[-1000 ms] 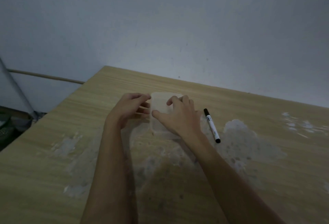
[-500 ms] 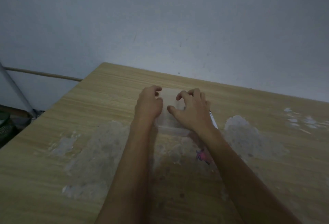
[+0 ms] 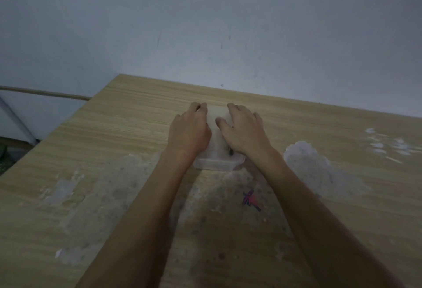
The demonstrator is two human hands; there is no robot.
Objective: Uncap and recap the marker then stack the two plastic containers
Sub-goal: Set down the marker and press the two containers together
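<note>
A translucent plastic container stack [image 3: 215, 162] sits on the wooden table [image 3: 114, 139], near the middle. Whether it is one container or two nested I cannot tell. My left hand [image 3: 189, 132] lies on its left half, fingertips curled over the far edge. On the right half rests my right hand [image 3: 243, 132], palm down, with its fingers bent over the top. A small dark bit [image 3: 230, 151] shows under my right wrist, perhaps the marker's end. The rest of the marker is hidden.
A pale wall stands right behind the table's far edge. The left edge [image 3: 57, 127] of the table runs diagonally, with floor beyond it. Worn white patches [image 3: 306, 162] and a pink and blue scribble [image 3: 251, 200] mark the tabletop.
My left hand has come from the container's left side onto its top. Both hands now lie flatter on it, and my right hand and wrist cover the marker.
</note>
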